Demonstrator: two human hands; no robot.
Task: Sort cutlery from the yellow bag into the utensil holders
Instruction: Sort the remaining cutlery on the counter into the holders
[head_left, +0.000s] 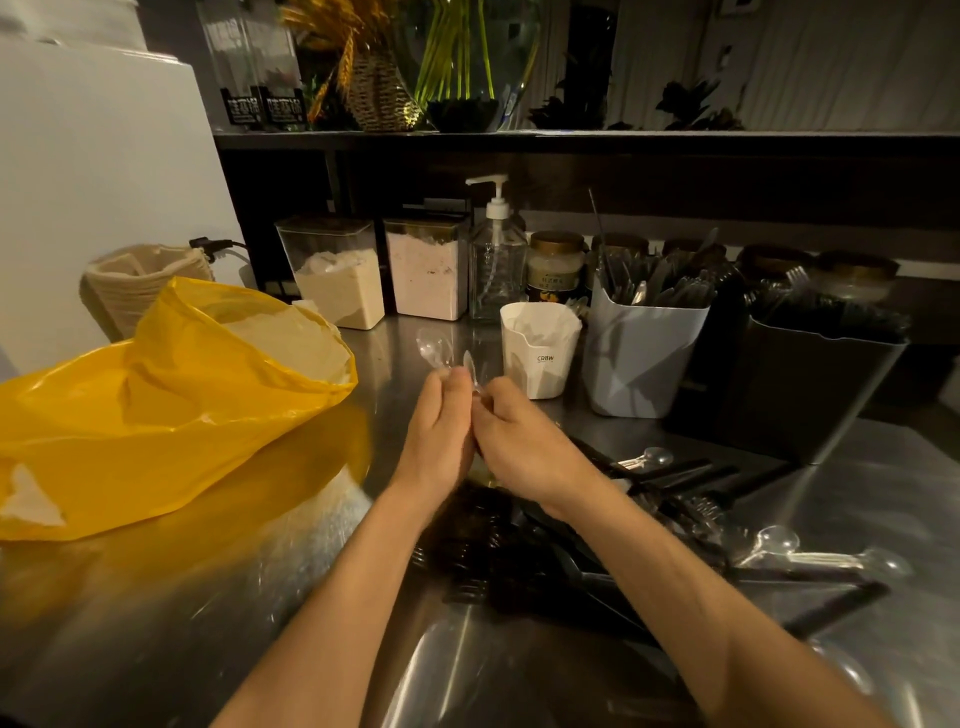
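Pinching clear spoons, left hand and right hand meet just left of the white holder; the grey holder right of it is stocked, a pile before it seemingly unsorted.

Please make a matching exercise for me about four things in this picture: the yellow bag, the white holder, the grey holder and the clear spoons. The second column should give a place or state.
Things:
1 yellow bag
2 white holder
3 grey holder
4 clear spoons

Place or state:
A stuffed with cutlery
B pinched by the left hand and right hand
C lies furthest left
D marked CR8W

Pairs: 1-C, 2-D, 3-A, 4-B
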